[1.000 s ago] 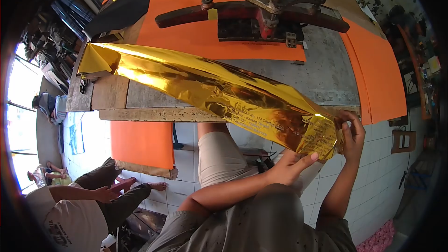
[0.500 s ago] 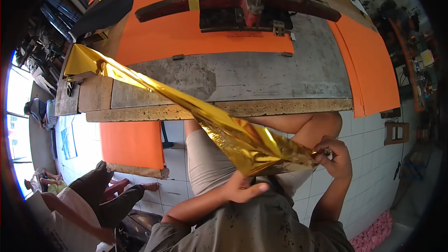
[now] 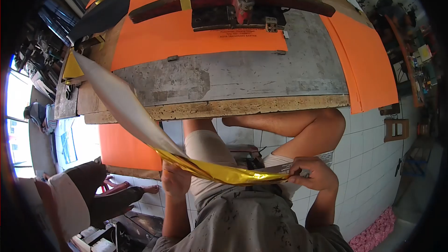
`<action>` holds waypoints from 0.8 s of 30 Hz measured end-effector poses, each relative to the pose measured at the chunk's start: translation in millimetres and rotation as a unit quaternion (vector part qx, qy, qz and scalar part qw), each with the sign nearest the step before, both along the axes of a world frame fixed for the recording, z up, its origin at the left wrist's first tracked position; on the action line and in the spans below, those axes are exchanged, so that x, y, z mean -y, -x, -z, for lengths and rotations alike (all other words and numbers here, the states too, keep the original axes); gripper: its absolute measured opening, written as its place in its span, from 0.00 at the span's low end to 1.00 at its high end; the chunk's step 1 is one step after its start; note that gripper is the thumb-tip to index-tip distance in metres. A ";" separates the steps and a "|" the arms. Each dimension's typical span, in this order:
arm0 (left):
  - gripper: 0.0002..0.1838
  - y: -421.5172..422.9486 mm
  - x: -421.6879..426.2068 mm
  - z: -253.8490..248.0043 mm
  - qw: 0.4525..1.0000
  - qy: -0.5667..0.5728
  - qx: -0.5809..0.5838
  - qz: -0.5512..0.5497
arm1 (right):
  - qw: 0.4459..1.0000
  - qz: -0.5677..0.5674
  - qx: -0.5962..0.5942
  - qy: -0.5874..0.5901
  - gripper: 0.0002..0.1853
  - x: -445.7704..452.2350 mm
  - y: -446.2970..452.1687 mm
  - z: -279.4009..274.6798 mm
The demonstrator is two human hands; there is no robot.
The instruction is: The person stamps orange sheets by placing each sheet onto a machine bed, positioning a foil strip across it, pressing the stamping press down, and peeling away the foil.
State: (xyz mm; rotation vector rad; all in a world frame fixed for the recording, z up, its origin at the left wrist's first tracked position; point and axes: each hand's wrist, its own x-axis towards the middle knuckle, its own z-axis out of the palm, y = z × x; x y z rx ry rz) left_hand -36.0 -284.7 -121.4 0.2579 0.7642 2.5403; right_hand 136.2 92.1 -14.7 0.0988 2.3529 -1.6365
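Slantwise, the gold foil (image 3: 242,177) runs from the left end of the bench (image 3: 261,77) out over its front edge, near the left front corner, and down toward the person's lap. Past the left hand (image 3: 176,177) its long axis bends and turns almost parallel to the front edge, so the near end points toward the right hand (image 3: 315,173). The right hand's fingers are closed in a pinch on that end, thumb against the bent fingers. The left hand is upright under the bend and touches the foil; the strip covers its fingertips, so how tightly they close cannot be told.

The foil is a long, narrow, twisted band. Its upper stretch shows a pale, dull back and curves smoothly; between the hands it turns shiny yellow, creased and gathered, with a bright glint close to the right hand. A gold corner shows by the bench's left edge.

On the bench, an orange sheet (image 3: 154,42) lies partly beneath a dark metal press (image 3: 242,7), and more orange sheets (image 3: 368,70) overhang the right edge.
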 end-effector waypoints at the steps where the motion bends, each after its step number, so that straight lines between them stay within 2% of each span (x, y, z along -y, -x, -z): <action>1: 0.44 1.2 8.2 2.1 1.000 0.011 0.017 -0.022 | 1.000 -0.009 0.006 0.008 0.08 2.5 0.9 0.8; 2: 0.44 -1.1 14.2 5.0 0.998 0.022 0.034 -0.044 | 1.000 -0.017 0.012 0.017 0.08 4.4 1.5 1.7; 3: 0.38 -5.3 16.4 4.2 0.991 0.062 0.049 -0.111 | 0.999 -0.028 0.016 0.023 0.07 5.6 1.8 3.6; 6: 0.29 1.0 40.7 5.2 0.987 0.110 0.006 -0.115 | 0.998 -0.043 0.041 0.011 0.10 11.7 4.1 2.4; 7: 0.21 -1.2 43.1 3.3 0.979 0.118 0.031 -0.162 | 0.998 -0.044 0.042 0.013 0.10 12.8 4.3 2.9; 10: 0.19 7.4 61.4 -1.4 0.989 0.108 -0.041 -0.096 | 0.997 -0.057 0.047 0.011 0.09 15.5 6.0 6.7; 11: 0.18 8.2 64.9 -1.2 0.984 0.125 -0.051 -0.112 | 0.997 -0.066 0.050 0.007 0.08 15.7 8.4 7.4; 14: 0.19 19.1 78.9 -6.5 0.987 0.133 -0.079 -0.049 | 0.996 -0.078 0.053 0.002 0.08 18.9 13.5 7.7; 19: 0.15 16.8 79.6 -20.0 0.970 0.158 -0.034 -0.183 | 0.994 -0.091 0.046 0.027 0.07 21.3 21.7 8.9; 22: 0.15 29.1 107.3 -14.3 0.971 0.159 -0.163 -0.075 | 0.994 -0.099 0.036 0.025 0.07 23.1 24.0 8.9; 24: 0.13 32.4 118.6 -11.6 0.970 0.162 -0.160 -0.089 | 0.993 -0.112 0.016 0.019 0.07 23.8 26.4 8.4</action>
